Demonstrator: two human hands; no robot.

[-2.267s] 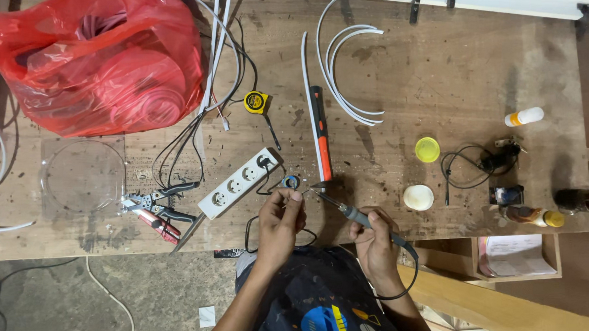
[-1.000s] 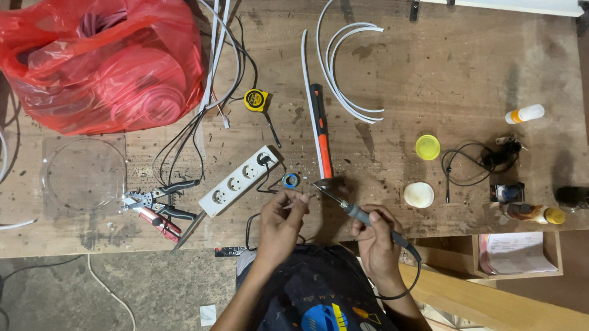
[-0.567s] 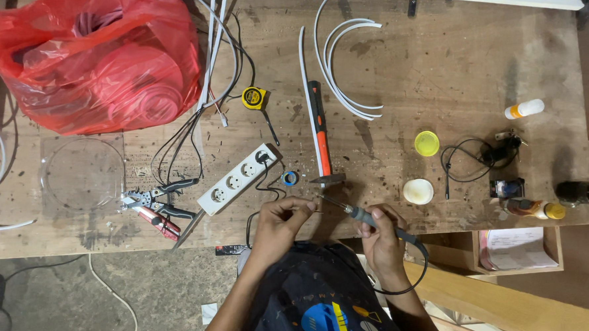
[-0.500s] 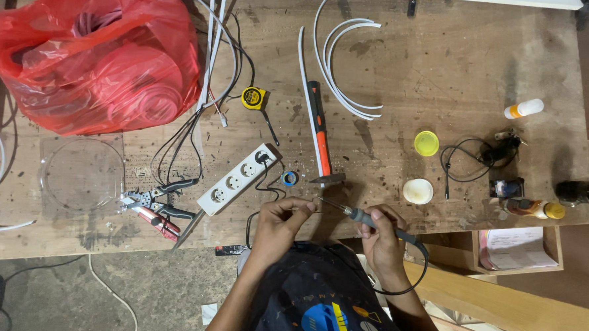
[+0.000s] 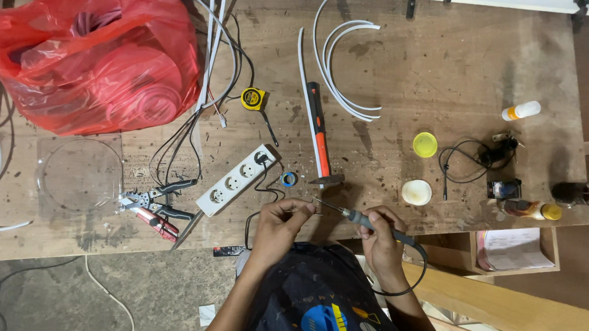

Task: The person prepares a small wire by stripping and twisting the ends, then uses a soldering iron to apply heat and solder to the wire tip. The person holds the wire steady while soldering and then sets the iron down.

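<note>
Right now the right hand [image 5: 380, 238] is gripping a soldering iron [image 5: 360, 219] by its handle; it seems light and stiff, with its tip near the left hand [image 5: 280, 226], which is pinching something too small to identify. Beyond, a white power strip [image 5: 235, 181] and a hammer [image 5: 318, 134] are lying on the wooden table [image 5: 435, 60].

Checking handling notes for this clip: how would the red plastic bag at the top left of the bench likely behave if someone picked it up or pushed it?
The red plastic bag looks thin and crumpled, so it would probably sag and reshape when lifted. It bulges with coiled contents, so likely not weightless. Pushed, it would probably deform rather than roll.
</note>
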